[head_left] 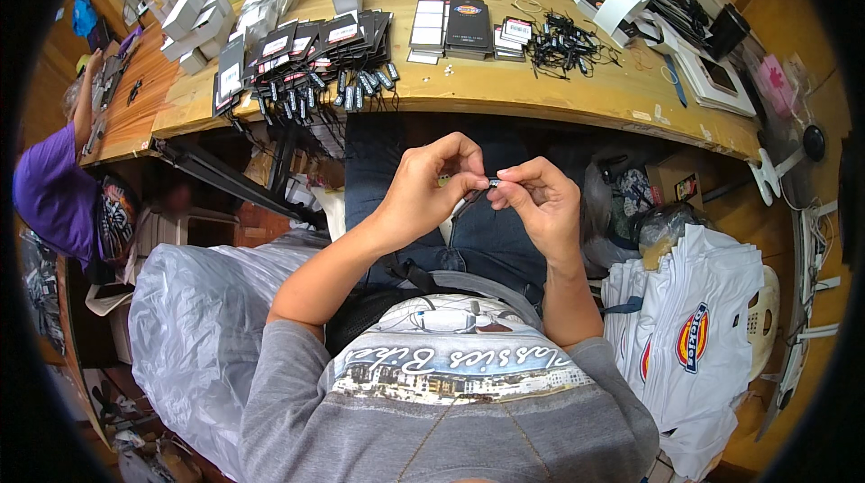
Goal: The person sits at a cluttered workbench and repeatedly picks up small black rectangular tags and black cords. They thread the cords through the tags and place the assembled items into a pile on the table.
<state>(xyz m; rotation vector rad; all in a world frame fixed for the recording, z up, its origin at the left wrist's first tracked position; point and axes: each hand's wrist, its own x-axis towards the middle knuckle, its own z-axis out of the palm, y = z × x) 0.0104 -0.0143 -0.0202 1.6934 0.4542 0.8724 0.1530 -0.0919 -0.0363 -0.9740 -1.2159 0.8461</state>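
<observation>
In front of my lap, both hands are raised and pinched fingertip to fingertip. Between them is a small black string seal point(494, 183) with pale marks. My left hand point(423, 184) grips one end with thumb and forefinger, and a dark strip hangs below those fingers. The other end is pinched by my right hand point(542, 205). On the table beyond lie a tangled pile of similar black string seals point(560, 46), a stack of black hang tags point(468, 25) and a white-faced stack point(428, 25). Strung black hang tags point(315, 46) spread left of these, their seals dangling over the edge.
White boxes point(194, 22) stand at the table's far left. A tablet-like device point(718, 77) lies far right. Folded white shirts point(689, 339) hang at my right, and a large clear plastic bag point(194, 330) fills my left. A person in purple point(56, 186) sits far left.
</observation>
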